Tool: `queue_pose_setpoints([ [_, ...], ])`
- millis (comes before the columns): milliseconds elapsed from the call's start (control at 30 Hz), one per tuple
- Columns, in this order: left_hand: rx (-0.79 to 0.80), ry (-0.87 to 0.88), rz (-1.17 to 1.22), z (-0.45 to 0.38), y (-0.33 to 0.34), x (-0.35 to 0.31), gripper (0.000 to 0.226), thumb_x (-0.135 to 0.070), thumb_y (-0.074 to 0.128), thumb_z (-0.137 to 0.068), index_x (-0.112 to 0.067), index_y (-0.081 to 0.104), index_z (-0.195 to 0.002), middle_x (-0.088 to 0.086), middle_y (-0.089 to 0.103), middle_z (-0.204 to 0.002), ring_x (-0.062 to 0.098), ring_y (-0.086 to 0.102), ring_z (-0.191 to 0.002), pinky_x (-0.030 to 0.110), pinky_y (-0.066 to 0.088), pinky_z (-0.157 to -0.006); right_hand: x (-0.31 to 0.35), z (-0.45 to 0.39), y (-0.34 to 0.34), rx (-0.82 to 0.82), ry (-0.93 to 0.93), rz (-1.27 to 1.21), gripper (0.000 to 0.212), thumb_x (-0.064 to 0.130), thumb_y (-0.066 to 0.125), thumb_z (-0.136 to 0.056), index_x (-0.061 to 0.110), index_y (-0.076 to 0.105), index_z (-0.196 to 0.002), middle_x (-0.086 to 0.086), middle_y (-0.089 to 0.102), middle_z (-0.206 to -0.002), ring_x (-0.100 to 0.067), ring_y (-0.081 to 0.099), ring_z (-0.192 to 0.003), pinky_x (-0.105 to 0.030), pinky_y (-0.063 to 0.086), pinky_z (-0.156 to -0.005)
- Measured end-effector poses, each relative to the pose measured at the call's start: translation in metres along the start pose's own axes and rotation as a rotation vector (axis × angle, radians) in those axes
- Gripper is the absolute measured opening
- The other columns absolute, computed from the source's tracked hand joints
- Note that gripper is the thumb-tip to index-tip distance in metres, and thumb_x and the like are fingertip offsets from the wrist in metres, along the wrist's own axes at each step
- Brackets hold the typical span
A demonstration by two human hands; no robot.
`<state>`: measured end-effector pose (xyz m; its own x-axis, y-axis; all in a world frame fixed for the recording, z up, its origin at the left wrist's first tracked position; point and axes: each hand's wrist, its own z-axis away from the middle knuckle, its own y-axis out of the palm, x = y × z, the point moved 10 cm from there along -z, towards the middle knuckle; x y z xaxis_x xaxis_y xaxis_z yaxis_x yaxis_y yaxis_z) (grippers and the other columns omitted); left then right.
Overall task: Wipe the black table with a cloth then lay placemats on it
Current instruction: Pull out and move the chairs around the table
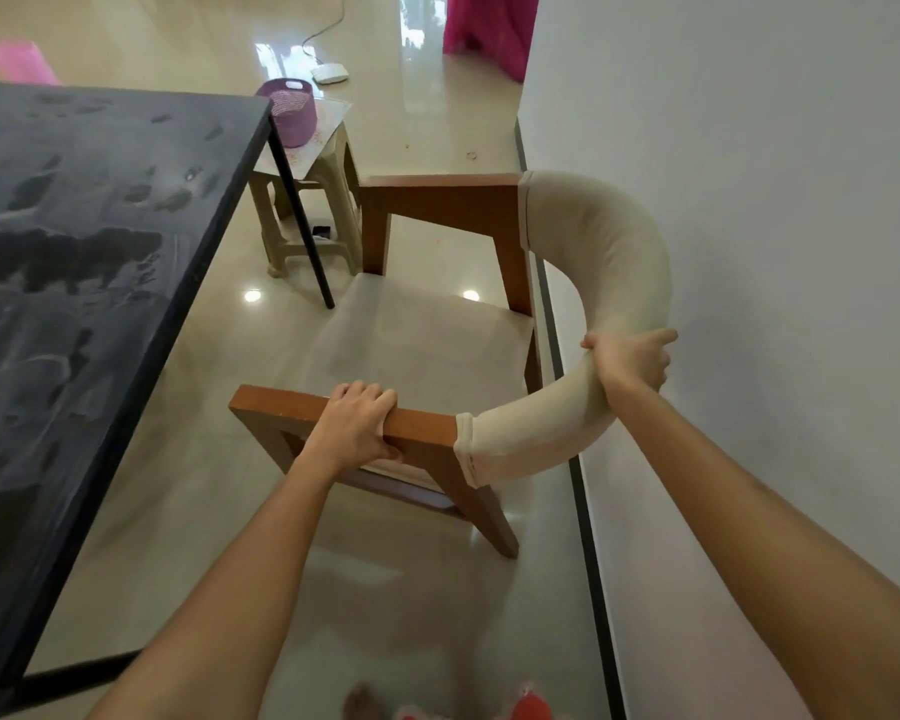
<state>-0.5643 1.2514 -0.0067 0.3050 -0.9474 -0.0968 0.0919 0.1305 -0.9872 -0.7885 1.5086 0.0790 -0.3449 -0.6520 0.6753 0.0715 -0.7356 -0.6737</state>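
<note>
The black table fills the left of the view, its top streaked with damp smears. Right of it stands a wooden chair with a curved cream padded backrest and a pale seat. My left hand grips the chair's near wooden armrest. My right hand grips the padded backrest close to the wall. No cloth or placemat shows in view.
A beige plastic stool beyond the table's corner carries a purple basket. A white wall with a dark skirting strip runs along the right, close behind the chair. A pink curtain hangs far back. Glossy floor lies between table and chair.
</note>
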Motion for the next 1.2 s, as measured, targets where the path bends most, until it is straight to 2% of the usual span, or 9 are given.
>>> queue_pose_setpoints([
  [133, -0.086, -0.020, 0.034, 0.007, -0.005, 0.004, 0.067, -0.072, 0.071, -0.054, -0.019, 0.047, -0.088, -0.007, 0.053, -0.088, 0.016, 0.048, -0.083, 0.033, 0.033, -0.076, 0.002, 0.004, 0.000, -0.013, -0.023, 0.033, 0.074, 0.030, 0.074, -0.079, 0.007, 0.032, -0.134, -0.020, 0.050, -0.133, -0.040, 0.054, -0.115, -0.046, 0.046, -0.092],
  [300, -0.116, -0.008, 0.063, 0.016, -0.010, 0.002, 0.070, -0.076, 0.066, -0.052, -0.018, 0.048, -0.087, -0.006, 0.055, -0.086, 0.019, 0.049, -0.083, 0.037, 0.033, -0.075, 0.002, 0.012, -0.001, -0.038, -0.027, 0.069, 0.071, 0.031, 0.072, -0.081, 0.007, 0.032, -0.134, -0.021, 0.050, -0.132, -0.041, 0.053, -0.115, -0.048, 0.046, -0.093],
  [433, -0.163, 0.003, 0.030, 0.039, -0.008, 0.003, 0.072, -0.082, 0.058, -0.047, -0.017, 0.047, -0.077, -0.004, 0.055, -0.075, 0.021, 0.052, -0.072, 0.036, 0.037, -0.066, 0.001, 0.023, 0.004, -0.033, -0.046, 0.110, 0.071, 0.031, 0.072, -0.079, 0.006, 0.033, -0.133, -0.022, 0.050, -0.132, -0.044, 0.053, -0.115, -0.049, 0.045, -0.092],
  [533, -0.202, 0.011, 0.017, 0.061, -0.006, 0.006, 0.068, -0.079, 0.061, -0.050, -0.018, 0.045, -0.075, -0.004, 0.053, -0.072, 0.022, 0.050, -0.069, 0.035, 0.035, -0.064, -0.002, 0.033, 0.010, -0.029, -0.061, 0.129, 0.069, 0.031, 0.072, -0.080, 0.005, 0.034, -0.132, -0.022, 0.051, -0.132, -0.044, 0.053, -0.116, -0.048, 0.045, -0.092],
  [733, -0.184, -0.020, -0.047, 0.082, -0.001, 0.029, 0.071, -0.083, 0.047, -0.052, -0.017, 0.045, -0.077, -0.003, 0.051, -0.073, 0.021, 0.047, -0.069, 0.035, 0.032, -0.063, 0.003, 0.044, 0.036, 0.014, -0.100, 0.105, 0.073, 0.034, 0.071, -0.080, 0.007, 0.032, -0.135, -0.019, 0.049, -0.134, -0.043, 0.052, -0.115, -0.048, 0.046, -0.092],
  [933, -0.100, -0.090, -0.047, 0.062, -0.002, 0.061, 0.068, -0.071, 0.073, -0.048, -0.020, 0.043, -0.081, -0.004, 0.051, -0.079, 0.020, 0.045, -0.074, 0.037, 0.035, -0.068, 0.031, 0.040, 0.061, 0.090, -0.142, 0.112, 0.074, 0.035, 0.067, -0.084, 0.007, 0.027, -0.140, -0.018, 0.044, -0.138, -0.042, 0.050, -0.118, -0.045, 0.043, -0.092],
  [1067, -0.058, -0.151, -0.029, 0.047, -0.004, 0.086, 0.064, -0.069, 0.074, -0.053, -0.025, 0.040, -0.084, -0.009, 0.047, -0.084, 0.015, 0.040, -0.076, 0.035, 0.034, -0.074, 0.050, 0.032, 0.078, 0.124, -0.190, 0.145, 0.074, 0.037, 0.064, -0.084, 0.006, 0.026, -0.140, -0.018, 0.044, -0.136, -0.042, 0.051, -0.117, -0.043, 0.044, -0.089],
  [1200, -0.019, -0.193, 0.002, 0.030, -0.007, 0.104, 0.061, -0.068, 0.074, -0.056, -0.026, 0.044, -0.089, -0.008, 0.048, -0.089, 0.014, 0.042, -0.081, 0.034, 0.036, -0.080, 0.072, 0.023, 0.094, 0.137, -0.234, 0.155, 0.079, 0.039, 0.067, -0.080, 0.004, 0.028, -0.138, -0.017, 0.047, -0.133, -0.040, 0.054, -0.114, -0.043, 0.046, -0.086],
])
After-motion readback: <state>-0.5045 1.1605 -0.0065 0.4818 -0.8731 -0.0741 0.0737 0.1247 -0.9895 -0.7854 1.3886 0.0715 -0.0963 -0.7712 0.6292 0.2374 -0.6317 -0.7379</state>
